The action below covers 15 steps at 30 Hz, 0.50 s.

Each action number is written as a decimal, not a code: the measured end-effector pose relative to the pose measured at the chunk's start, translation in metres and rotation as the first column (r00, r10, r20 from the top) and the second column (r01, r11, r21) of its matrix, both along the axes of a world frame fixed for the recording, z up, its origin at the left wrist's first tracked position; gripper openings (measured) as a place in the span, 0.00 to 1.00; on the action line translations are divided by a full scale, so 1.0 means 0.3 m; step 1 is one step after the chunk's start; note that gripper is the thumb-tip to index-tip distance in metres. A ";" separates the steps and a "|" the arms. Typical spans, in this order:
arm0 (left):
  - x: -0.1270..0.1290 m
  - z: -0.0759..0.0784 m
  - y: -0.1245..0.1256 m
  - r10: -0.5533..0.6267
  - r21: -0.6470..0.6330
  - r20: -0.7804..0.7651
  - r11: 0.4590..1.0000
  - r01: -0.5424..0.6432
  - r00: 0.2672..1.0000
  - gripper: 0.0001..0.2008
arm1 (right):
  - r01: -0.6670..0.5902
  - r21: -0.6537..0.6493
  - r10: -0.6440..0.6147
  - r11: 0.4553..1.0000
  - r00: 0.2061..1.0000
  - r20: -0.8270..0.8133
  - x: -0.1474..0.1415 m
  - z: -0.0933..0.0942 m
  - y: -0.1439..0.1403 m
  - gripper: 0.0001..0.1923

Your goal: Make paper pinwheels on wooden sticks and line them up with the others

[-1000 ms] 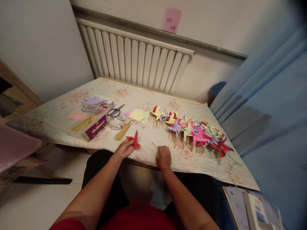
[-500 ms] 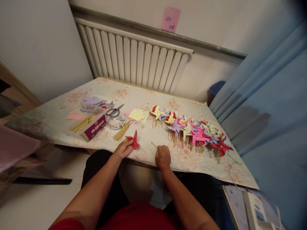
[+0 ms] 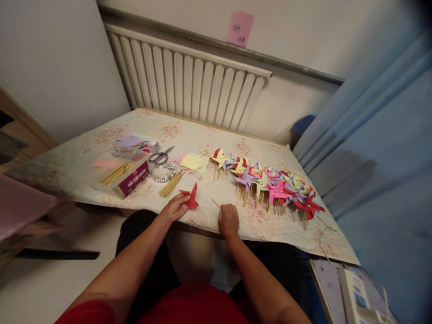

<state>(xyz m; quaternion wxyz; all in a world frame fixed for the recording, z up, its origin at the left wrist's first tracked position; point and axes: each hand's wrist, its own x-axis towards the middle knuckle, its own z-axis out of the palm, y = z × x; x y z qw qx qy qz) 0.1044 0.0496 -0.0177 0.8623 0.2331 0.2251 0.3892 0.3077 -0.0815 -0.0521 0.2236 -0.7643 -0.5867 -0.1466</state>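
Note:
Between the closed fingers of my left hand (image 3: 176, 206) is a red paper pinwheel (image 3: 192, 199), held just over the table's front edge. My right hand (image 3: 229, 220) is wrapped round a thin wooden stick (image 3: 216, 203), whose tip points toward the pinwheel but stays apart from it. A bundle of loose sticks (image 3: 171, 183) lies beyond my left hand. Right of my right hand, many finished pinwheels (image 3: 276, 191) in several colours lie on the table in a long row, their sticks toward me.
A floral cloth covers the table (image 3: 216, 133). On the left are a plastic box (image 3: 134, 179) with sticks, scissors (image 3: 161, 157), a clear round dish (image 3: 163, 173) of small shiny pieces, and paper squares (image 3: 191, 162). A white power strip (image 3: 359, 297) sits at lower right.
My left hand has shifted slightly right with the red pinwheel, which has turned a little. My right hand stays nearly still with the stick.

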 end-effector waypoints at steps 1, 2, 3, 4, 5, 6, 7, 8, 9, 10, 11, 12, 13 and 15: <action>0.003 0.014 -0.004 -0.020 0.003 -0.017 1.000 0.020 1.000 0.10 | 0.000 0.000 0.000 1.000 1.000 -0.023 0.003 0.002 0.004 0.08; 0.006 0.029 -0.010 -0.032 0.006 -0.026 0.999 0.032 0.999 0.10 | -0.003 0.001 0.003 1.000 0.998 -0.061 0.006 0.006 0.009 0.08; 0.007 0.043 -0.017 -0.030 0.008 -0.021 1.000 0.031 0.999 0.10 | -0.009 0.007 0.009 1.000 0.993 -0.119 0.009 0.014 0.014 0.08; 0.007 0.055 -0.027 -0.021 0.008 -0.005 1.000 0.022 1.000 0.10 | -0.009 0.018 0.013 1.000 0.980 -0.197 0.013 0.026 0.021 0.09; 0.006 0.066 -0.039 -0.013 0.008 0.018 1.000 0.012 1.000 0.10 | -0.003 0.033 0.013 0.999 0.957 -0.291 0.016 0.042 0.027 0.09; 0.004 0.074 -0.054 -0.008 0.004 0.044 1.000 0.008 0.999 0.10 | 0.009 0.050 0.012 0.999 0.917 -0.399 0.017 0.064 0.031 0.08; 0.001 0.080 -0.070 -0.006 -0.004 0.070 1.000 0.006 0.998 0.10 | 0.048 0.064 -0.008 0.997 0.859 -0.512 0.016 0.089 0.032 0.08; -0.003 0.084 -0.088 -0.006 -0.016 0.092 1.000 0.007 0.996 0.10 | 0.081 0.067 -0.023 0.994 0.786 -0.618 0.013 0.118 0.031 0.06; -0.005 0.085 -0.106 -0.006 -0.031 0.110 0.999 0.009 0.994 0.10 | 0.088 0.074 -0.008 0.993 0.698 -0.716 0.006 0.150 0.025 0.05; -0.007 0.086 -0.126 -0.008 -0.046 0.126 0.999 0.014 0.992 0.10 | 0.079 0.083 0.020 0.993 0.591 -0.807 -0.005 0.183 0.015 0.06; -0.008 0.088 -0.145 -0.012 -0.057 0.140 0.998 0.020 0.990 0.10 | 0.088 0.096 0.043 0.991 0.474 -0.879 -0.018 0.216 0.002 0.08; -0.007 0.090 -0.164 -0.018 -0.064 0.154 0.998 0.028 0.988 0.10 | 0.086 0.124 0.084 0.989 0.366 -0.927 -0.034 0.248 -0.014 0.11; -0.004 0.094 -0.183 -0.027 -0.066 0.171 0.997 0.038 0.985 0.10 | 0.078 0.162 0.136 0.984 0.267 -0.954 -0.051 0.279 -0.031 0.15; 0.003 0.109 -0.218 -0.048 -0.061 0.206 0.996 0.062 0.977 0.10 | 0.058 0.244 0.237 0.968 0.106 -0.966 -0.086 0.335 -0.068 0.19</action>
